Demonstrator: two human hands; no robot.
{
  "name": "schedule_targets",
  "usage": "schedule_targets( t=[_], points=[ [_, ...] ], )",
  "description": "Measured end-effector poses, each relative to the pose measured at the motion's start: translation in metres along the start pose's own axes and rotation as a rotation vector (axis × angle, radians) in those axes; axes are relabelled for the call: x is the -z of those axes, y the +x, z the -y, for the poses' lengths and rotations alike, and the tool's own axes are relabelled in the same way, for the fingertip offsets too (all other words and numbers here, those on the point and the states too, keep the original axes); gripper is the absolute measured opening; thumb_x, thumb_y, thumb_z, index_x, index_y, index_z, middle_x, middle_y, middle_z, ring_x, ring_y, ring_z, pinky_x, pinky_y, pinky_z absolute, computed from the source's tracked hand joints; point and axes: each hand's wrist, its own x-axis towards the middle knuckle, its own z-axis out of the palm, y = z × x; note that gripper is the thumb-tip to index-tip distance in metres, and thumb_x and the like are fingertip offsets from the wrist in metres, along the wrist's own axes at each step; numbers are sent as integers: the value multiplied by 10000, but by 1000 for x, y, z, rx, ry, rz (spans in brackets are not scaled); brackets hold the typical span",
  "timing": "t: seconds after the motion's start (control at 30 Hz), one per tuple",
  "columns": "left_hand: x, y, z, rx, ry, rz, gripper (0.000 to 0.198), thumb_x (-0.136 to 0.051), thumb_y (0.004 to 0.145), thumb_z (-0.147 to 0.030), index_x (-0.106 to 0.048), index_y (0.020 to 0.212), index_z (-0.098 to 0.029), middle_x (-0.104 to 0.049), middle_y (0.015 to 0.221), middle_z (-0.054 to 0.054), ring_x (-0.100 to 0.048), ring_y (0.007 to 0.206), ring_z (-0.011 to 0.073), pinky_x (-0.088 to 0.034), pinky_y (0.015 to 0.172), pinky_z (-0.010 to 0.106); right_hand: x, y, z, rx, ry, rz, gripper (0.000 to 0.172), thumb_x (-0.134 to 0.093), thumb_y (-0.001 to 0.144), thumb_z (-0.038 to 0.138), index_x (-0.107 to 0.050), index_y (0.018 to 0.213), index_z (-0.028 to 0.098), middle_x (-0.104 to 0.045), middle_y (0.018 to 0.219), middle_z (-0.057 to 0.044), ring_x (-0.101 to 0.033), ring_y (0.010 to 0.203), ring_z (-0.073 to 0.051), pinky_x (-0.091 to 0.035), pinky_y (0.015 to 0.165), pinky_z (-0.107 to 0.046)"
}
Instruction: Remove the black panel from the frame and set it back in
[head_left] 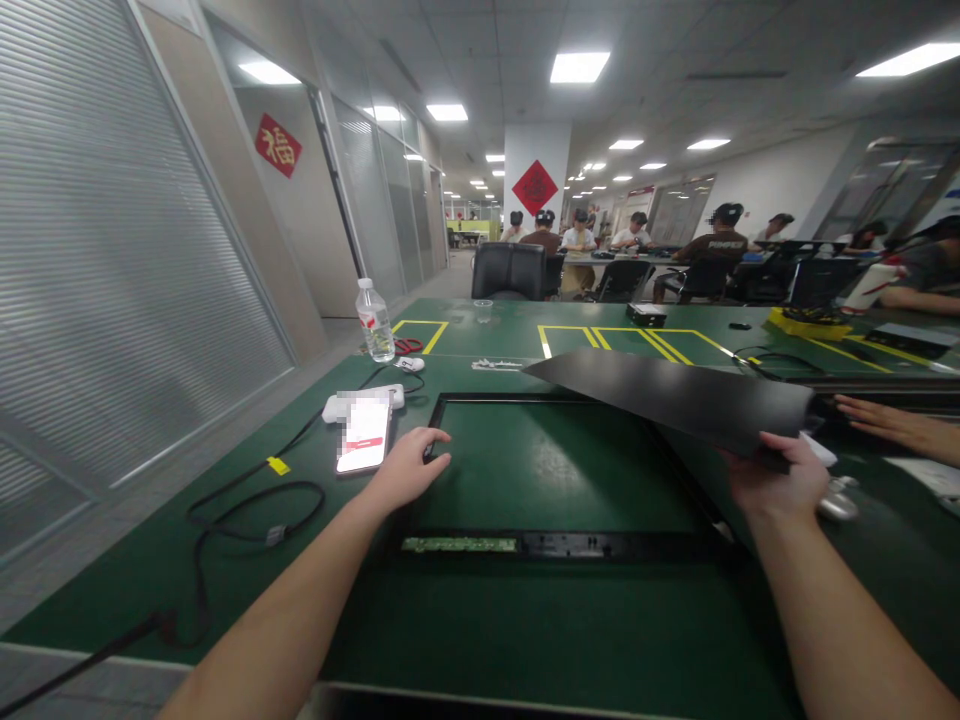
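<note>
A black rectangular frame lies flat on the green table, with a strip of green circuit board along its near bar. My left hand is at the frame's left bar, thumb and fingers curled around it. In my right hand is a thin black panel, gripped at its near right corner. The panel is raised and tilted above the frame's far right part, hiding some of that bar. My right fingers are partly hidden beneath the panel.
A phone lies left of the frame, near a white power strip, black cable and water bottle. Red-handled scissors lie behind. Another person's hand reaches in from the right, near a silvery object.
</note>
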Motion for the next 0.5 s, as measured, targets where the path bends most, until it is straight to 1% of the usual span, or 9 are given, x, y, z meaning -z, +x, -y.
schedule_targets(
  t=[0.1, 0.17, 0.27, 0.33, 0.43, 0.5],
  points=[
    [0, -2, -2, -32, 31, 23, 346, -570, 822, -403, -706, 1066, -198, -710, 1177, 131, -653, 1137, 333, -502, 1022, 485, 3, 3, -2, 120, -42, -17, 395, -563, 484, 85, -546, 857, 216, -610, 902, 54, -600, 719, -120, -582, 513, -246],
    [0, -2, -4, -46, 46, 39, 344, -561, 830, -399, -705, 1064, -192, -708, 1184, 138, -648, 1151, 335, -498, 1029, 490, 5, 5, -5, 204, -60, -61, 433, -574, 481, 91, -515, 882, 242, -594, 910, 74, -593, 739, -120, -591, 516, -259],
    [1, -3, -5, -60, 62, 61, 333, -552, 838, -391, -704, 1056, -190, -707, 1186, 141, -646, 1155, 334, -498, 1030, 493, 8, 9, -11, 312, -68, -158, 471, -590, 473, 109, -465, 900, 263, -571, 937, 68, -591, 792, -133, -593, 525, -265],
    [1, -3, -6, -67, 69, 68, 327, -548, 842, -387, -702, 1053, -191, -706, 1185, 139, -643, 1157, 331, -496, 1031, 491, 10, 12, -14, 380, -68, -199, 502, -597, 470, 122, -454, 926, 275, -568, 975, 55, -601, 864, -149, -597, 563, -269],
    [1, -4, -7, -74, 78, 78, 329, -543, 846, -380, -698, 1065, -190, -701, 1190, 140, -639, 1161, 325, -492, 1034, 487, 13, 16, -17, 453, -84, -220, 602, -593, 461, 132, -454, 1024, 297, -577, 1086, 27, -616, 967, -171, -619, 663, -310],
    [1, -4, -7, -77, 85, 84, 324, -544, 847, -373, -697, 1068, -193, -701, 1190, 138, -637, 1160, 324, -492, 1031, 487, 16, 19, -16, 428, -135, -213, 719, -577, 467, 141, -417, 1143, 326, -546, 1222, 11, -610, 1051, -178, -626, 720, -328]
  ],
)
